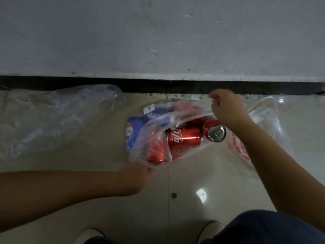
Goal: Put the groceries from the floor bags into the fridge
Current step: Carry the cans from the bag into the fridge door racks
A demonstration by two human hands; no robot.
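A clear plastic bag (154, 127) lies on the floor by the wall with its mouth pulled open. Inside lie red cola cans: one on its side (183, 137), one showing its silver top (215, 132), another under the plastic at the lower left (156, 152). A blue can or pack (133, 131) lies at the bag's left side. My left hand (139, 171) grips the bag's near edge. My right hand (226, 106) pinches the far edge and holds it up.
A crumpled clear bag (52, 117) lies on the tiled floor (105, 199) at the left. Another clear bag with red print (263, 124) sits at the right behind my right arm. A white wall with a black skirting (175, 87) runs across. My shoes (211, 229) are at the bottom.
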